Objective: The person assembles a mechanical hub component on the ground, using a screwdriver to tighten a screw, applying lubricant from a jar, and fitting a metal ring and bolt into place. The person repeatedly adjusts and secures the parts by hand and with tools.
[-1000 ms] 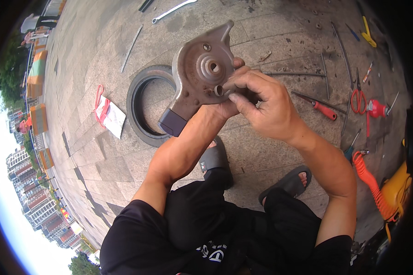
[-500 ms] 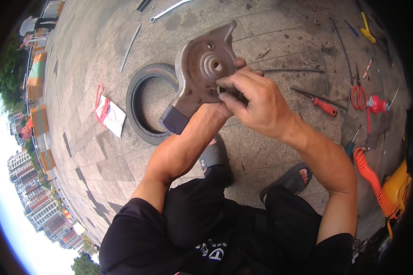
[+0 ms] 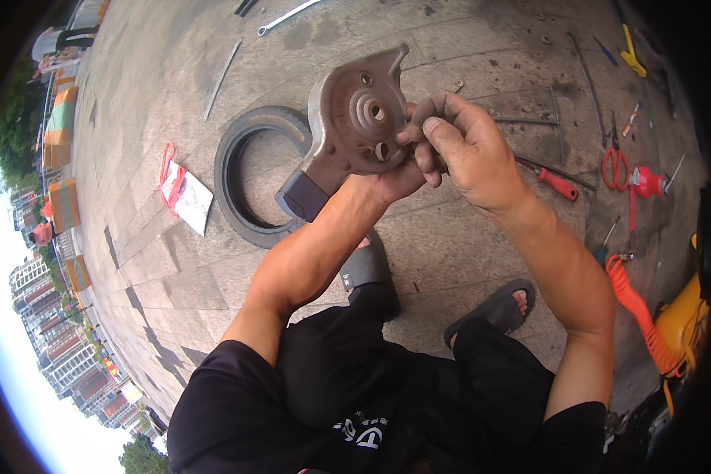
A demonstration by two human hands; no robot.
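A brown, rust-stained metal brake plate [image 3: 340,118] is held up in front of me, its stepped centre hole facing up and a dark block [image 3: 302,197] at its lower left end. My left hand [image 3: 401,180] is closed on it from beneath, at the right edge; most of the fingers are hidden. Close beside that edge is my right hand [image 3: 462,142], fingers curled and thumb pressed to the forefinger. Whatever it may pinch is too small or hidden to make out. A light ring [image 3: 382,151] sits in the plate's lower hole.
A black tyre [image 3: 229,174] lies on the paving beyond my left forearm, with a red-and-white bag [image 3: 188,193] left of it. To the right are a red-handled screwdriver [image 3: 559,184], red-handled scissors [image 3: 615,168], a red bottle [image 3: 646,182] and an orange coiled hose [image 3: 636,308]. A wrench [image 3: 288,17] lies far off.
My right hand has drawn off the plate's lower hole to the right, its fingers curling, which uncovers the light ring. My left hand still holds the plate in nearly the same place.
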